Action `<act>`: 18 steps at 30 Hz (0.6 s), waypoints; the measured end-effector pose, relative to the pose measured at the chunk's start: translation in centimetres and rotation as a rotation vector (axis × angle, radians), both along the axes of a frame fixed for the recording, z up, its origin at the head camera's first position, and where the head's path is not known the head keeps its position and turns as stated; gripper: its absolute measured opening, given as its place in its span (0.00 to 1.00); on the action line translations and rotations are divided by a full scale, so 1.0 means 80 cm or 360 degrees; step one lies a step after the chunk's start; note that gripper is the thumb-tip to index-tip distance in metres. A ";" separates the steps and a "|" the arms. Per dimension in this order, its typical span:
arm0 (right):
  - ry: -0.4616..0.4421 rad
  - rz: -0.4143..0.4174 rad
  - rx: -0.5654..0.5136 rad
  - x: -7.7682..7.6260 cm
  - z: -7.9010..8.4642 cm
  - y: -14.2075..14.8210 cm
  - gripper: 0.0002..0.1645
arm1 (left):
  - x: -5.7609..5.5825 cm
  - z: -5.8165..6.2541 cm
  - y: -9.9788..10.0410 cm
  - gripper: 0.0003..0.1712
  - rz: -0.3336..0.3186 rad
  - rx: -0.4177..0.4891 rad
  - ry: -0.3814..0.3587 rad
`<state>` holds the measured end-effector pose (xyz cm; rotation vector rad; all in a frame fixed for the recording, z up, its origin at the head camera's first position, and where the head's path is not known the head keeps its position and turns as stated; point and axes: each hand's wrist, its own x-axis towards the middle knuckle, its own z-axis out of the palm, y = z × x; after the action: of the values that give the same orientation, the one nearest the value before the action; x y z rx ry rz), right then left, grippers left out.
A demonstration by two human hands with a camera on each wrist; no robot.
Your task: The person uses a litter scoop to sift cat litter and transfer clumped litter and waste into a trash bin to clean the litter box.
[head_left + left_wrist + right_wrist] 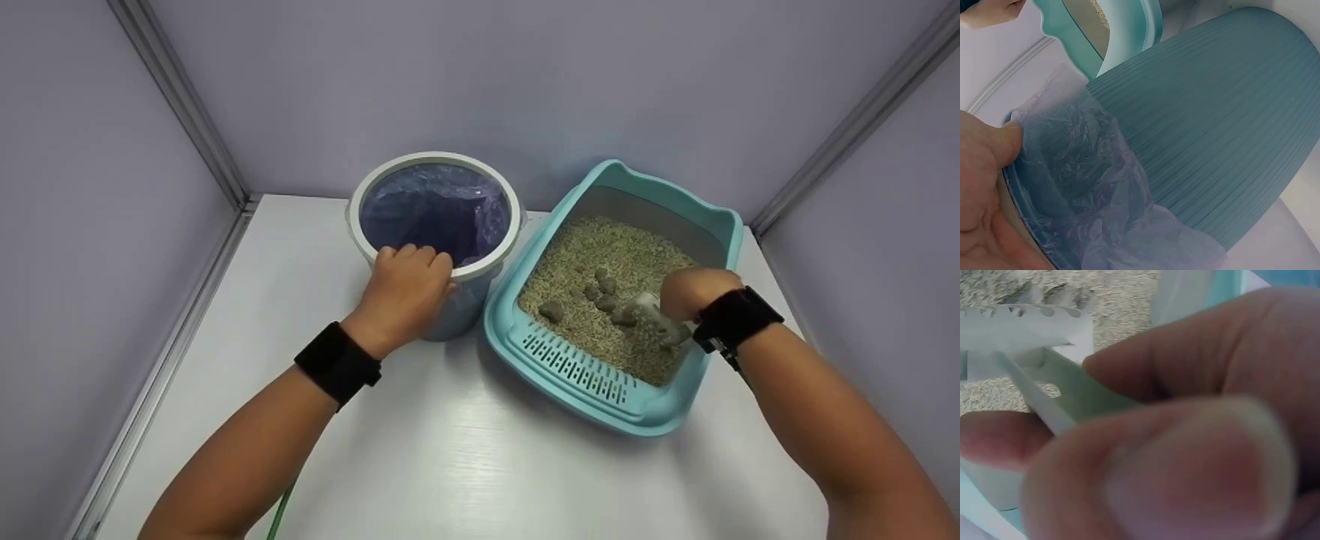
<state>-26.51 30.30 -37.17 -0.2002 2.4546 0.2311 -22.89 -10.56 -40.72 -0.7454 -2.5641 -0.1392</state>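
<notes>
A blue-grey trash bin (457, 311) has a white rim (435, 157) and a thin purple plastic liner (420, 195). My left hand (409, 289) grips its near rim, fingers hooked over the edge; in the left wrist view, the thumb presses by the overhanging liner (1089, 185). To the right, my right hand (697, 291) holds a pale litter scoop (658, 321) by its handle. The scoop's head is down at the litter (622, 247) in the turquoise litter box (504, 330). Left of the scoop lie several dark clumps (551, 311).
Both containers stand side by side on a white table (450, 465), near the back wall (480, 82). Panels with metal corner rails (187, 97) enclose the sides. A slotted ledge (577, 366) runs along the box's near side. A green cord (280, 514) shows beneath the left forearm.
</notes>
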 end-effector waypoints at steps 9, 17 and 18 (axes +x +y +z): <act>0.0324 -0.0116 0.0038 0.003 -0.033 -0.001 0.26 | 0.001 0.000 0.001 0.13 0.0008 0.0002 -0.0030; 0.0436 -0.0105 0.0011 -0.009 -0.055 0.013 0.23 | 0.002 0.001 -0.001 0.13 -0.0004 0.0000 0.0006; 0.0440 -0.0125 0.0004 -0.012 -0.056 0.014 0.21 | 0.002 0.001 -0.001 0.13 -0.0005 0.0000 0.0009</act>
<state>-27.48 31.43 -41.66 -0.0737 2.7294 0.2408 -22.72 -10.65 -40.66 -0.7488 -2.5576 -0.1376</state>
